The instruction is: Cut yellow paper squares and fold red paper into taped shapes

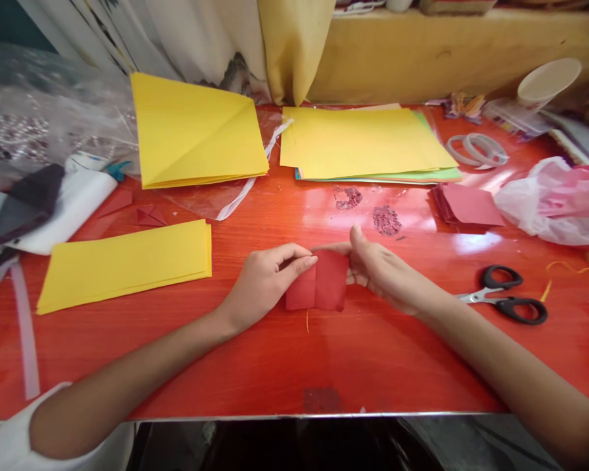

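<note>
A small red paper square (330,281) with a vertical crease down its middle is held up just above the red table. My left hand (269,278) pinches its top left part between thumb and fingers. My right hand (377,268) is at the paper's right edge, its fingers curled against and behind the sheet, partly hidden, with the thumb raised off it. Below the paper's lower edge hangs a thin yellow thread (307,320); where it starts is hidden.
Yellow paper sheets (201,137) and another yellow-topped stack (363,140) lie at the back. Yellow strips (127,261) are at left. Black-handled scissors (500,294), a red paper stack (471,204), clear tape rings (478,150) and a pink-white plastic bag (554,199) sit at right.
</note>
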Available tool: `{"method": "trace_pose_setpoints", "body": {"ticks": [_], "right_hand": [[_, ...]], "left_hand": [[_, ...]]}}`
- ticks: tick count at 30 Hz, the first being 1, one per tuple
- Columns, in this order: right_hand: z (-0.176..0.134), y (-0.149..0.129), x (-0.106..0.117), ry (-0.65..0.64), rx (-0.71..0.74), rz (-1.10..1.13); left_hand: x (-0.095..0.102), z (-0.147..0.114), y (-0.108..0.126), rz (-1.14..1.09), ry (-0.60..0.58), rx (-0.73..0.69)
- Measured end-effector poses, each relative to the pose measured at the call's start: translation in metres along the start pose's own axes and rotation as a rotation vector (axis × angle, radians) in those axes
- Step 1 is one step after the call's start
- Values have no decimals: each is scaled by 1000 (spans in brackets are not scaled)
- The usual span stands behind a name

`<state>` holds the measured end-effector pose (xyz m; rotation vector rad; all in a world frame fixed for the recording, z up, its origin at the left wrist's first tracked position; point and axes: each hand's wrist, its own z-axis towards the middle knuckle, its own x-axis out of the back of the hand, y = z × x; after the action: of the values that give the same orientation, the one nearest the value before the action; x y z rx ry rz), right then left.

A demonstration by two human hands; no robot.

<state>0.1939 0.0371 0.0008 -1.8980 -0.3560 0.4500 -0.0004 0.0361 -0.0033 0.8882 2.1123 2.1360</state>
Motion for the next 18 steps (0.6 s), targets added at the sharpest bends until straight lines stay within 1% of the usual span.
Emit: {"method": "trace_pose_setpoints", "body": {"ticks": [2,4,7,11,16,18], "right_hand": [[1,0,1,-2,-68,131],[2,0,1,12,-90,172],[1,-2,0,12,-82,148],[-2,-3,-4,-38,-106,138],[-4,-5,-12,78,-114,140],[-5,-5,-13,63,-122,124]], "left_hand": [[0,0,0,19,10,-18],[0,0,0,28,24,-41],[0,0,0,35,30,-48],[0,1,0,29,39,-40],[0,0,-2,50,45,-69],[1,-1,-2,56,46,-70]]}}
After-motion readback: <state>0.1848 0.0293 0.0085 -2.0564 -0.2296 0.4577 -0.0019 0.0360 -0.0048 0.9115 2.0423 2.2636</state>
